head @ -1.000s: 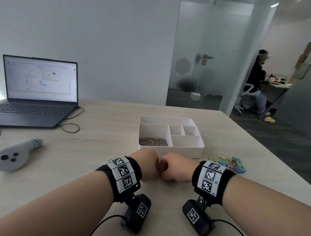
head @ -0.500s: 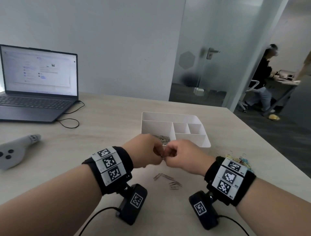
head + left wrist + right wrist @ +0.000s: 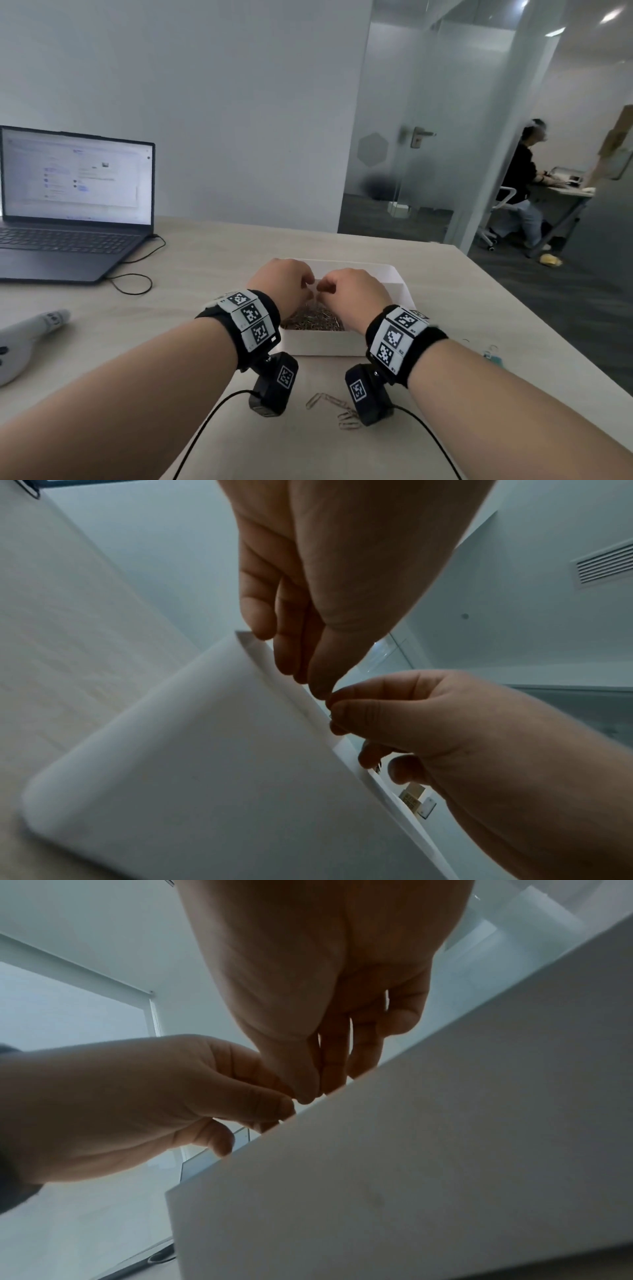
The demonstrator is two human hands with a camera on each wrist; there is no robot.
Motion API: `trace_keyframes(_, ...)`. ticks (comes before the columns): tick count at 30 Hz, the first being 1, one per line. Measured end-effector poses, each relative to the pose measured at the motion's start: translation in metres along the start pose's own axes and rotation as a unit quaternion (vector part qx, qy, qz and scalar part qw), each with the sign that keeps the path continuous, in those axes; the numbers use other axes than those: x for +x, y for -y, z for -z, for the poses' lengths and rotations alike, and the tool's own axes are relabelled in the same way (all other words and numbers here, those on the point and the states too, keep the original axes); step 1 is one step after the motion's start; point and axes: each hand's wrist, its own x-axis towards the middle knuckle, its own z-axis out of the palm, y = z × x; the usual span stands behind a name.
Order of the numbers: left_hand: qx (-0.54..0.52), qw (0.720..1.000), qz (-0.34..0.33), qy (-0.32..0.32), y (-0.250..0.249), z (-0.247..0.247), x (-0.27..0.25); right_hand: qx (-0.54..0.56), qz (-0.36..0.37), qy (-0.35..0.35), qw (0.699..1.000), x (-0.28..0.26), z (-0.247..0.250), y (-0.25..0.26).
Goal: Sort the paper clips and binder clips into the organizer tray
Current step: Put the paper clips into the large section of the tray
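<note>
The pale wooden desk holds a white tray in the middle, a laptop at ten o'clock, a grey controller at nine, loose paper clips at six, and binder clips at three.

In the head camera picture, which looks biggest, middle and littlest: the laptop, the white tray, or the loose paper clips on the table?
1. laptop
2. white tray, partly hidden by both hands
3. loose paper clips

A white organizer tray sits flat on the tabletop; its near-left compartment holds a heap of silvery paper clips; a few loose paper clips lie in front of it; coloured binder clips lie to its right.
</note>
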Motion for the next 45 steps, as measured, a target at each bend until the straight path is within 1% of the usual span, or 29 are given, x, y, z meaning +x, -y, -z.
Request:
trace_keyframes(4,-0.018,1.000,-0.003,-0.004,0.004,0.001,-0.012,0.025,0.018,0.001,1.000,-0.013,0.000,-0.005)
trace_keyframes(6,-0.042,0.999,-0.011,0.012,0.003,0.003,-0.025,0.051,0.038,0.010,0.998,-0.026,0.003,-0.008)
trace_keyframes(8,-0.037,0.998,-0.028,0.047,0.000,0.004,-0.040,0.057,0.058,0.054,0.995,-0.041,0.006,-0.011)
trace_keyframes(11,0.007,0.994,-0.052,0.095,-0.007,0.001,-0.060,0.028,0.077,0.168,0.982,-0.066,0.013,-0.014)
trace_keyframes(14,0.026,0.985,-0.034,0.165,-0.011,-0.007,-0.072,-0.019,0.054,0.241,0.969,-0.087,0.023,-0.016)
trace_keyframes(17,0.049,0.976,-0.021,0.211,-0.015,-0.018,-0.083,-0.041,0.021,0.274,0.961,-0.098,0.025,-0.017)
trace_keyframes(20,0.043,0.972,-0.020,0.229,-0.016,-0.026,-0.088,-0.057,0.004,0.286,0.957,-0.107,0.020,-0.016)
trace_keyframes(23,0.040,0.972,-0.023,0.232,-0.017,-0.027,-0.091,-0.059,-0.002,0.287,0.956,-0.111,0.017,-0.014)
trace_keyframes(28,0.029,0.970,-0.051,0.237,-0.022,-0.029,-0.092,-0.033,-0.009,0.289,0.957,-0.112,0.013,-0.015)
trace_keyframes(32,0.032,0.968,-0.072,0.240,-0.029,-0.033,-0.087,-0.028,0.003,0.283,0.959,-0.112,0.010,-0.012)
trace_keyframes(37,0.104,0.956,-0.100,0.256,-0.044,-0.033,-0.083,-0.046,0.026,0.282,0.958,-0.110,0.006,-0.009)
trace_keyframes(41,0.184,0.942,-0.098,0.263,-0.055,-0.033,-0.082,-0.041,0.022,0.295,0.954,-0.109,0.005,-0.009)
trace_keyframes(45,0.191,0.933,-0.068,0.298,-0.062,-0.029,-0.076,-0.049,0.014,0.315,0.948,-0.108,0.006,-0.007)
